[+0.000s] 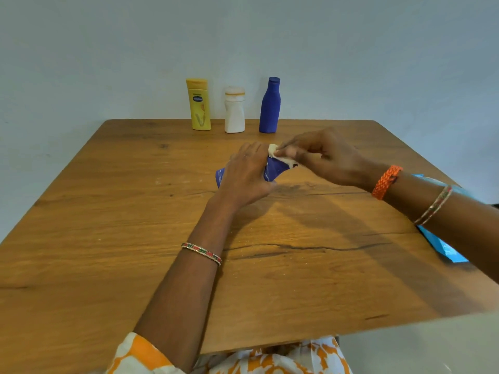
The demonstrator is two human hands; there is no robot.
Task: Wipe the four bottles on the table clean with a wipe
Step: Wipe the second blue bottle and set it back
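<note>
My left hand (247, 176) grips a blue bottle (274, 170) lying tilted over the middle of the wooden table (108, 225); most of the bottle is hidden under the hand. My right hand (324, 155) pinches a crumpled white wipe (280, 156) against the bottle's upper end. Three more bottles stand upright in a row at the table's far edge: a yellow bottle (199, 105), a white bottle (234, 110) and a tall blue bottle (270, 106).
A light blue packet (442, 244) lies at the table's right edge, partly under my right forearm. A pale wall stands directly behind the row of bottles. Small white specks dot the wood near my hands.
</note>
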